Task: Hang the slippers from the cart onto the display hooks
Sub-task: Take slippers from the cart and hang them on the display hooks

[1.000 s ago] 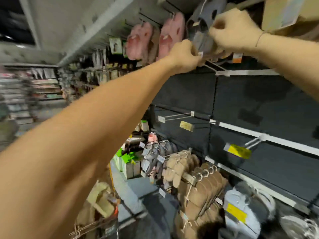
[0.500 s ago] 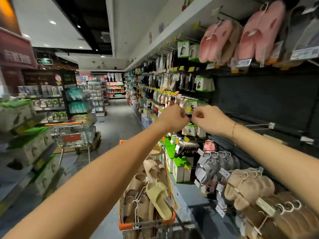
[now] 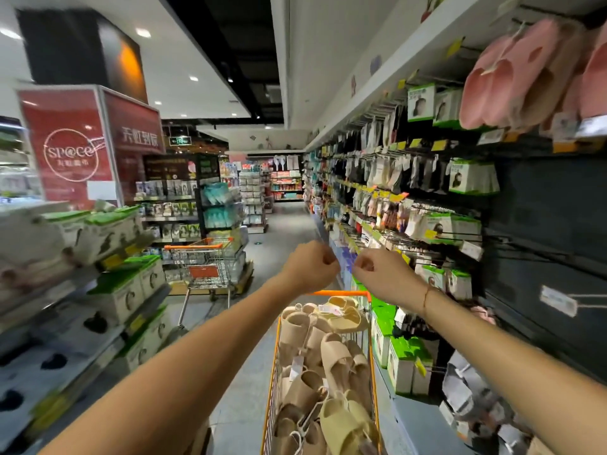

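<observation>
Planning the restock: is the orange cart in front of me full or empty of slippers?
Far from empty: beige and pale yellow slippers pile up to the orange cart's rim.

Bright ceiling spotlights (image 3: pixel 143 32), dim right shelving, blurred and warped edges.

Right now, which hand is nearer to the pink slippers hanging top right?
Right. The right hand is below and left of the pink slippers, on the shelf side; the left hand is beside it, farther toward the aisle.
</observation>
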